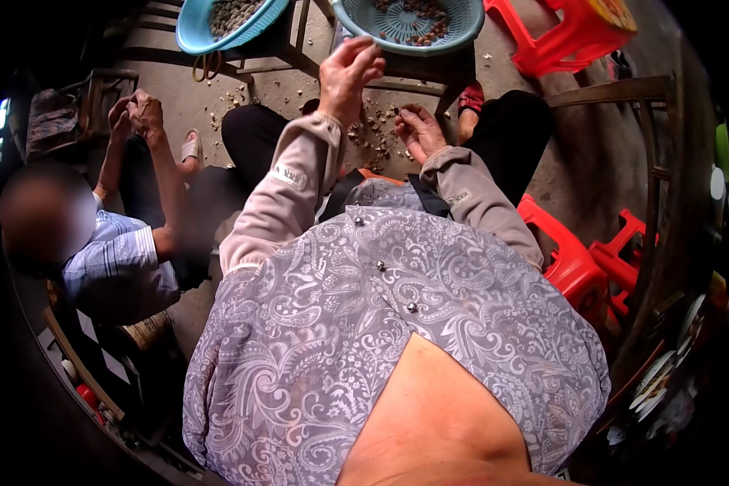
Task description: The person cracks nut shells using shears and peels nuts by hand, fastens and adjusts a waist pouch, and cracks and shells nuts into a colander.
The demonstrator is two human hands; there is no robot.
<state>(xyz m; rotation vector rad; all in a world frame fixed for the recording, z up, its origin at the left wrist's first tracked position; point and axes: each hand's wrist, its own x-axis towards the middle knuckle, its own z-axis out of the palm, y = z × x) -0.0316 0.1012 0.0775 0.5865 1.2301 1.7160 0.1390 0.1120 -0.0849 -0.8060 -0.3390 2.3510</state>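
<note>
My left hand [350, 79] is raised just below the rim of a blue-green plastic basket [348, 18]. Its fingers are bent together; what they hold, if anything, is too small to tell. Brown shelled kernels [425, 34] lie in that basket. Lower and to the right, over my lap, my right hand [421, 134] has thumb and fingers pinched around something too small to make out. A second blue basket [188, 32] at the upper left holds many pale nuts in their shells [233, 16]. Scissors with orange handles [206, 66] hang beside it.
Broken shells [374, 139] litter the floor beneath my hands. At the left sits another person [121, 263], both hands together. Red plastic stools [535, 40] stand at the upper right and lower right [575, 263]. A wooden chair [652, 101] is at the right.
</note>
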